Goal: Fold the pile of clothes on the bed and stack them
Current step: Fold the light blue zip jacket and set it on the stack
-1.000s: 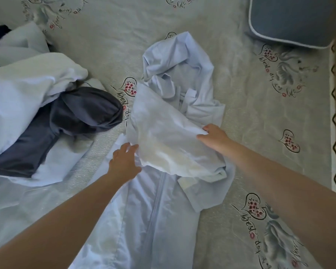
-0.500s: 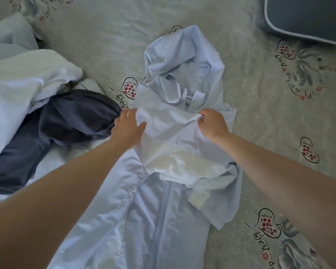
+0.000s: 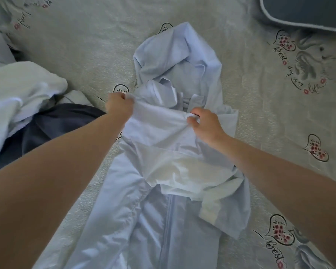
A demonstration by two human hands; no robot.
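Head view: one wide-angle look down over both forearms onto a bed.
Bed (image 3: 241, 117): covered by a pale grey-green spread printed with hearts, small red flowers and script lettering.
Hooded jacket (image 3: 175, 61): light blue, lying lengthwise in the middle of the bed, hood toward the far side, front zipper running down toward the near edge.
Folded panel: a pale, nearly white part of the jacket's fabric is drawn across the chest, just below the hood, and bunches over the zipper.
Left hand (image 3: 117, 103): fingers curled, gripping the left end of that panel at the jacket's shoulder.
Right hand (image 3: 206, 124): fingers curled, pinching the right end of the same panel near the collar; the fabric stretches between the two hands.
Pile of clothes (image 3: 25, 94): heaped at the left edge of the bed, beside the left forearm; a white garment lies on top, and a dark navy garment (image 3: 58, 125) spreads beneath it toward the jacket.
Pillow (image 3: 306, 10): dark blue-grey with white piping, at the far right corner, well apart from the jacket.
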